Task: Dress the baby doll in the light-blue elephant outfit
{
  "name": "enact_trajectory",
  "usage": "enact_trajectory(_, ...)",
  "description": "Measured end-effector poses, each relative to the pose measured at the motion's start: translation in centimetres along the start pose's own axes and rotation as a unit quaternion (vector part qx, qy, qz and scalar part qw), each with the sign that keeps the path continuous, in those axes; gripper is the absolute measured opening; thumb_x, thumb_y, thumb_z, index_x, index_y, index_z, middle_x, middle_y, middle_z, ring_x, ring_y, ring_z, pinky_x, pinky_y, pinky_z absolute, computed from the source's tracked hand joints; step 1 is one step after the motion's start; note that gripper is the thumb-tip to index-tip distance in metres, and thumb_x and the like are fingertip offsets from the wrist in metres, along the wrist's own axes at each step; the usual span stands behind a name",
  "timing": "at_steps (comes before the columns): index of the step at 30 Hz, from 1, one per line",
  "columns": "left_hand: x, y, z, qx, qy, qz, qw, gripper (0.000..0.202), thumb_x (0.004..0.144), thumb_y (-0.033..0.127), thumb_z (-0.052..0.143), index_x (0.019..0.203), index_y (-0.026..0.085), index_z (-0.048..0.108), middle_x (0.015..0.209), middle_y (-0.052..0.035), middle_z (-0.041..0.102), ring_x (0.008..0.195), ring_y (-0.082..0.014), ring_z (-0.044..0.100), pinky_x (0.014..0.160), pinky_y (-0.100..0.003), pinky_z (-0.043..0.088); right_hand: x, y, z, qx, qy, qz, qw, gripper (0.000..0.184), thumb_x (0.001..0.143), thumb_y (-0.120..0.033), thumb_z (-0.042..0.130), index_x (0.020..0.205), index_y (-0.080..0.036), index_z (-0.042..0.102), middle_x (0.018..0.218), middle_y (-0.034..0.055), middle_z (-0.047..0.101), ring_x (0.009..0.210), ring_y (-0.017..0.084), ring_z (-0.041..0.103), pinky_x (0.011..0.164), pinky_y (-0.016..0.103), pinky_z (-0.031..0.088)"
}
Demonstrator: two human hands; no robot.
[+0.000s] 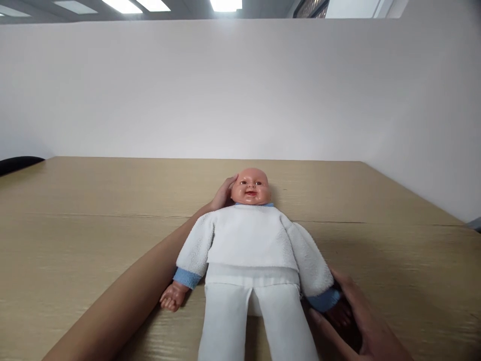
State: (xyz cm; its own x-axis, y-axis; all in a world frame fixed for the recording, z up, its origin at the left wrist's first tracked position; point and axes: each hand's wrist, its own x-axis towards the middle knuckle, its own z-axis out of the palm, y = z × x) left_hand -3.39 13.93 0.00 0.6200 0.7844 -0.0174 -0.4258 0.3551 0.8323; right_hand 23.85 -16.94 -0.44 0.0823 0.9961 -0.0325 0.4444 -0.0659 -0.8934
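Note:
A baby doll (248,235) in a white top with blue cuffs and white trousers lies on its back on a wooden table (93,200), head pointing away from me. My left hand (224,193) cups the side of the doll's head, fingers curved against it. My right hand (353,321) is wrapped around the doll's hand at the blue cuff near the lower right. The doll's other hand (172,297) rests free on the table beside my left forearm.
A plain white partition wall (240,90) rises behind the table's far edge. A dark chair back (18,163) shows at the far left. The table's right edge (413,193) runs diagonally toward me.

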Motion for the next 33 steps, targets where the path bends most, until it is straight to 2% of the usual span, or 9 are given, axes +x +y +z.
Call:
enact_trajectory(3,0.27,-0.49,-0.17,-0.018,0.009,0.021,1.000,0.067,0.102,0.062,0.062,0.143,0.011,0.071,0.130,-0.0149,0.081,0.139,-0.0397,0.068,0.134,-0.053,0.036,-0.03,-0.04,-0.11,-0.045,-0.005,-0.025,0.999,0.062,0.095,-0.057,0.075,0.149,-0.031,0.061,0.145,0.0123,0.075,0.125,0.041,0.075,0.106,0.049,0.066)
enact_trajectory(9,0.17,-0.72,-0.12,-0.011,0.018,0.046,0.999,0.062,0.101,0.059,0.066,0.140,0.011,0.074,0.134,-0.0137,0.080,0.142,-0.0382,0.065,0.134,-0.050,0.036,0.08,0.26,-0.22,-0.075,0.016,-0.039,0.996,0.061,0.092,-0.057,0.078,0.147,-0.034,0.065,0.141,0.0106,0.077,0.117,0.041,0.078,0.100,0.048,0.068)
enact_trajectory(14,0.03,-0.60,0.03,-0.002,-0.003,0.031,1.000,0.062,0.102,0.059,0.064,0.141,0.011,0.073,0.137,-0.0133,0.078,0.144,-0.0379,0.064,0.135,-0.051,0.036,0.16,0.62,-0.17,-0.083,0.019,-0.045,0.995,0.061,0.093,-0.056,0.077,0.149,-0.034,0.063,0.142,0.0105,0.077,0.119,0.041,0.077,0.104,0.049,0.067)
enact_trajectory(20,0.04,-0.69,-0.03,-0.008,0.009,0.029,1.000,0.061,0.101,0.057,0.066,0.143,0.012,0.073,0.135,-0.0121,0.080,0.141,-0.0371,0.066,0.134,-0.049,0.036,0.17,0.82,-0.23,-0.086,0.024,-0.046,0.995,0.066,0.091,-0.057,0.079,0.150,-0.034,0.063,0.144,0.0112,0.076,0.119,0.042,0.076,0.097,0.048,0.069)
enact_trajectory(23,0.06,-0.75,-0.04,-0.008,0.014,0.023,1.000,0.062,0.102,0.058,0.065,0.143,0.013,0.073,0.136,-0.0119,0.079,0.143,-0.0370,0.065,0.135,-0.050,0.036,0.15,0.71,-0.27,-0.093,0.018,-0.053,0.994,0.063,0.094,-0.057,0.076,0.151,-0.035,0.061,0.144,0.0104,0.075,0.120,0.041,0.076,0.099,0.048,0.068)
enact_trajectory(29,-0.11,-0.68,0.14,0.000,0.008,0.014,1.000,0.065,0.102,0.062,0.063,0.144,0.013,0.072,0.137,-0.0126,0.079,0.143,-0.0382,0.065,0.134,-0.051,0.038,0.23,0.48,-0.19,-0.099,0.016,-0.064,0.993,0.061,0.095,-0.055,0.074,0.151,-0.034,0.061,0.146,0.0109,0.074,0.124,0.041,0.075,0.098,0.047,0.069)
enact_trajectory(33,-0.46,-0.44,0.44,0.007,-0.002,0.004,1.000,0.067,0.103,0.062,0.062,0.147,0.013,0.070,0.136,-0.0129,0.079,0.140,-0.0376,0.068,0.134,-0.050,0.039,0.16,0.57,-0.20,-0.112,0.024,-0.078,0.990,0.060,0.095,-0.053,0.074,0.151,-0.038,0.061,0.144,0.0084,0.075,0.121,0.041,0.077,0.097,0.049,0.069)
